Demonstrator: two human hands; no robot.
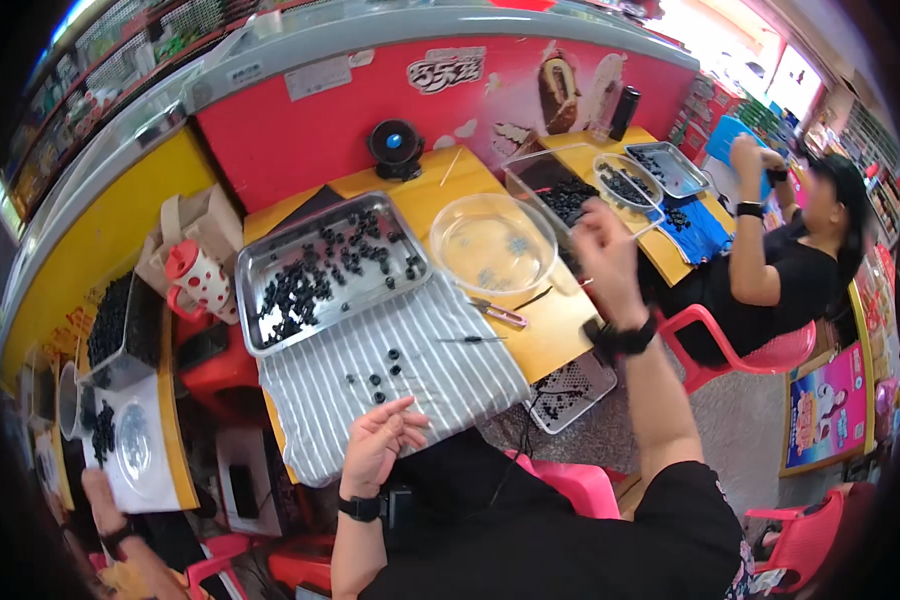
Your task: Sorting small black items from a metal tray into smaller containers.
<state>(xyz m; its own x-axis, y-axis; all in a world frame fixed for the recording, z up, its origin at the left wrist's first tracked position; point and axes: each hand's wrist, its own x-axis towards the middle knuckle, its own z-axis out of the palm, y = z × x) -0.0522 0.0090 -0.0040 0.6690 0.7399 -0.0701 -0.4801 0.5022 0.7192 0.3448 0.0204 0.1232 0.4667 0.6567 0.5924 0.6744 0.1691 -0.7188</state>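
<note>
Over the near edge of a grey striped cloth [440,350] is my left hand [382,445], fingers stretched out and nothing visible in them. Several small black ring-like parts [378,380] lie on the cloth just beyond its fingertips. My right hand [608,255] is raised at the near side of a clear plastic box [530,180] with a heap of black parts [567,200] in it. Its fingers are curled together, and whatever they may hold is too small to make out. Left of it stands a round clear tub [495,240].
A metal tray [260,270] of black parts sits on the cloth's far side. A cutter [500,313] and a thin dark tool [470,340] lie near the tub. Beyond are a small fan [396,150] and, at right, a seated person [790,240]. Another person's hand [103,500] shows lower left.
</note>
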